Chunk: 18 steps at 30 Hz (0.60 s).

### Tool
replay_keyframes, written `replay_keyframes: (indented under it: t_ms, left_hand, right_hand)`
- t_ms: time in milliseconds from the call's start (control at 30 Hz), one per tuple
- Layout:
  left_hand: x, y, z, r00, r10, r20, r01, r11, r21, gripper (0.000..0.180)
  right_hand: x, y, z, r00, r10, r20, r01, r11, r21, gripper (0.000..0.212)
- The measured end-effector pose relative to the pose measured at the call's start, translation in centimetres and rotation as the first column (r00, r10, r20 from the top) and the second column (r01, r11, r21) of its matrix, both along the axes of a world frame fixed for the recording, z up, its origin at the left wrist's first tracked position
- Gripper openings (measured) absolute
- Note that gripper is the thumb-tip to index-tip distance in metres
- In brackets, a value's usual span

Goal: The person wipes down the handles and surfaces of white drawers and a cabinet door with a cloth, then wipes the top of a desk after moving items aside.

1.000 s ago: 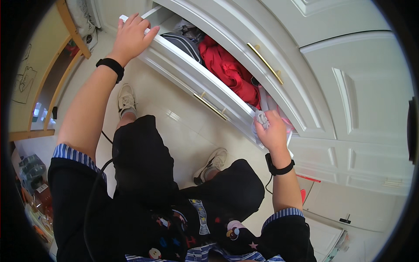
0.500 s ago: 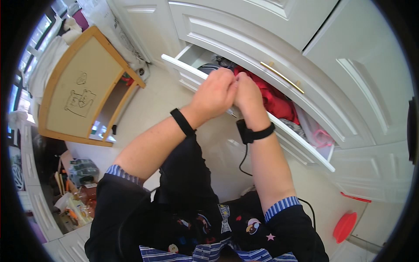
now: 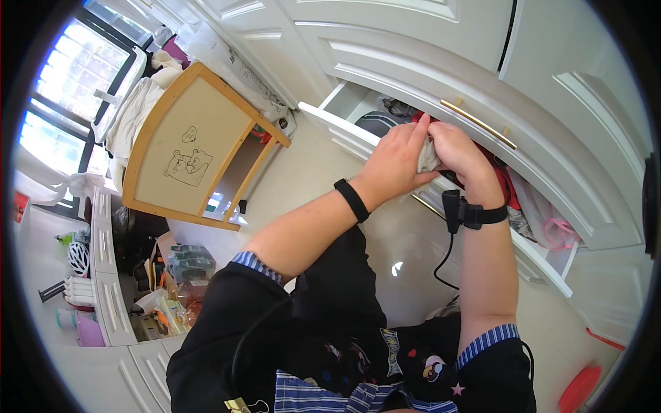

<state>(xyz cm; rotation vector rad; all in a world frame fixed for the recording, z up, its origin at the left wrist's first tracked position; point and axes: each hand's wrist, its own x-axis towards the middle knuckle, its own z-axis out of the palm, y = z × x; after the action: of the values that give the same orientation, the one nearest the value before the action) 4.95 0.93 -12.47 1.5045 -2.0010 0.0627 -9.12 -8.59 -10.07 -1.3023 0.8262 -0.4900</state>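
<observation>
Over the pulled-out white drawer [image 3: 337, 127], both my hands meet around a small bunched piece of pale grey cloth [image 3: 428, 157]. My left hand [image 3: 396, 162] closes on it from one side, index finger stretched along its top and thumb below. Curled over the cloth's other side is my right hand [image 3: 458, 148], whose fingertips are partly hidden. Inside the drawer, a grey striped item [image 3: 379, 122] lies at the left, with red fabric [image 3: 508, 184] to the right of my hands. Further right are sheer whitish fabric [image 3: 536, 196] and a pink piece [image 3: 561, 234].
A closed drawer with a gold handle [image 3: 478, 124] sits above the open one. To the left stands a wood-framed panel [image 3: 186, 148] with a bear drawing. Bottles and boxes crowd an open cabinet [image 3: 182, 282]. A red basin [image 3: 580, 390] is at lower right. A black cable [image 3: 441, 268] hangs from my right wristband.
The view has swung left, so the scene sits further right. My hands have parted slightly, and the pale grey cloth now shows between them.
</observation>
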Motion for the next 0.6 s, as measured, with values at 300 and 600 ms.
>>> replay_keyframes:
  t_ms: [300,600]
  left_hand:
    - [5.3,1.1,-1.7,0.975,-0.056,0.214,0.088,0.986,-0.144,0.063]
    - [25.7,3.1,-3.8,0.83,0.552,0.081,-0.544,0.833,-0.101,0.04]
  right_hand:
    - [-2.4,3.4,4.6,0.803,0.008,-0.596,-0.389,0.764,-0.514,0.057]
    - [-20.1,8.1,3.1,0.839,-0.24,-0.488,-0.195,0.705,-0.682,0.029]
